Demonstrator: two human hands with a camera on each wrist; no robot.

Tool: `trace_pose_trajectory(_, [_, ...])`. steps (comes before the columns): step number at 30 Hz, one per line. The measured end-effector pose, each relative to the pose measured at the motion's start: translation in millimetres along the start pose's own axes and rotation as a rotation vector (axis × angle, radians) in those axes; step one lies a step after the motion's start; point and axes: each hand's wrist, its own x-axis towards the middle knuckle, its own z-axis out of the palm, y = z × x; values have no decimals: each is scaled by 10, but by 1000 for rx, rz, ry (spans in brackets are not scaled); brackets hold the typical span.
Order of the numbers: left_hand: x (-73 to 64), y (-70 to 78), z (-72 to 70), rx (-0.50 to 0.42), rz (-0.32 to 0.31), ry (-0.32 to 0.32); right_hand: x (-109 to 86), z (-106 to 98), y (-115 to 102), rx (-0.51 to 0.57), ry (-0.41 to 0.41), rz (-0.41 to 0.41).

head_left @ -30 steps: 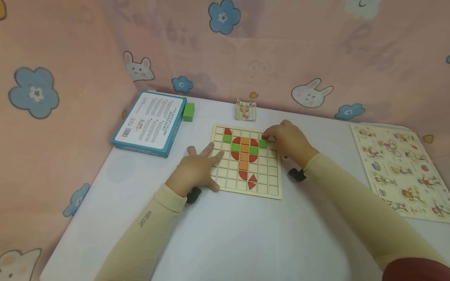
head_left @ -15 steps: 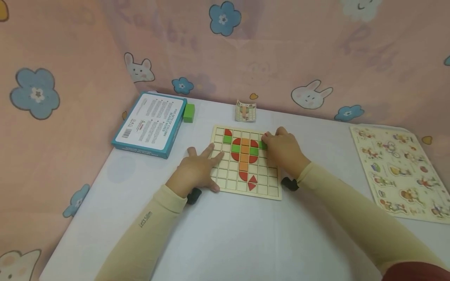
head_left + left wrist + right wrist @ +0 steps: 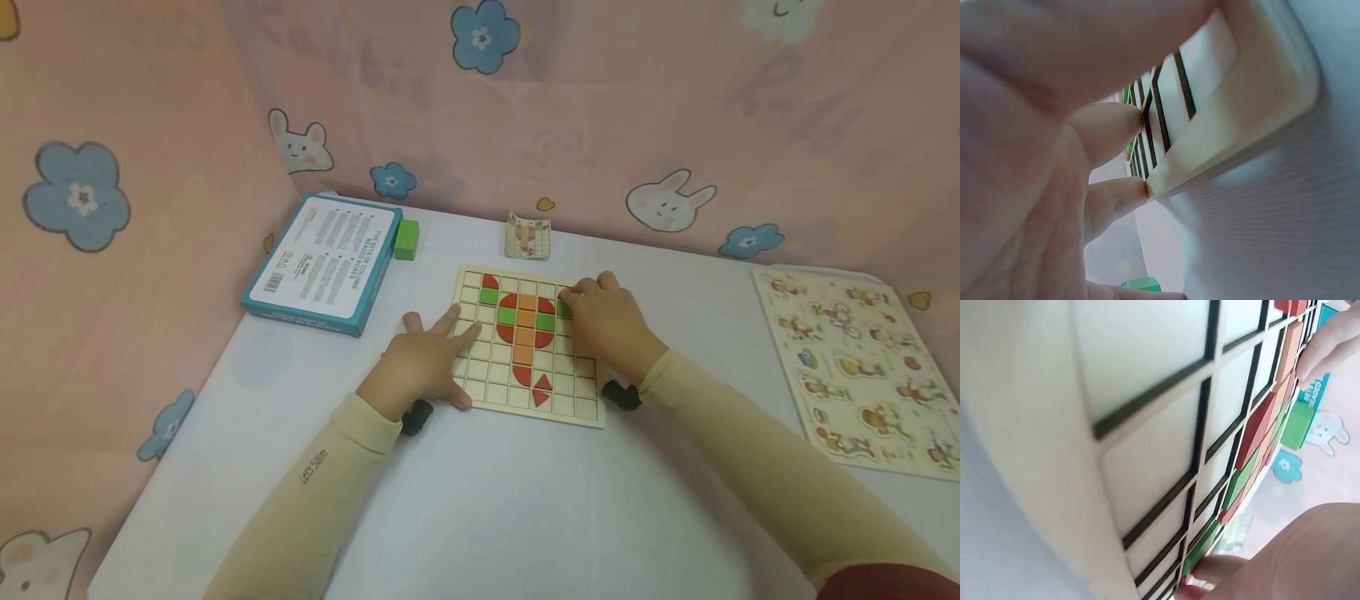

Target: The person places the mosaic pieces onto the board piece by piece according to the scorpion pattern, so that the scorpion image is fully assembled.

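A square wooden grid board [image 3: 487, 375] lies on the table, with red, green and orange tiles forming a pattern in its cells. My left hand [image 3: 416, 362] rests at the board's left edge, fingers spread; in the left wrist view two fingertips [image 3: 1129, 119] touch the rim and cells. At the upper right of the board, the fingers of my right hand [image 3: 611, 321] are curled over the grid. They pinch a small red piece [image 3: 1184, 581] beside a green square tile [image 3: 1200, 549]; in the head view the hand mostly hides this piece.
Behind the board stands a small curled pattern card [image 3: 527, 237]. A blue box [image 3: 322, 262] and a green block [image 3: 407, 239] lie at the back left. On the right is a wooden picture board [image 3: 855, 367]. A patterned cloth [image 3: 570, 108] borders the table.
My right hand has come in closer over the upper right cells, now covering part of the green tile. The left hand stays at the board's edge.
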Motion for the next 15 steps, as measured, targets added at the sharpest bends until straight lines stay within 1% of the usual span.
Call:
trace_pose_trajectory(3, [1, -5, 0, -11, -2, 1, -10, -20, 51, 18, -15, 4])
trace_pose_trajectory(6, [2, -14, 3, -20, -1, 1, -24, -61, 151, 91, -23, 21])
trace_pose_trajectory(8, [5, -7, 3, -17, -1, -2, -60, -90, 250, 158, -24, 40])
trace_pose_trajectory(12, [4, -5, 2, -7, -1, -8, -192, -117, 462, 293, -53, 136])
trace_pose_trajectory(15, [4, -16, 3, 1, -1, -11, -339, -99, 636, 348, -97, 210])
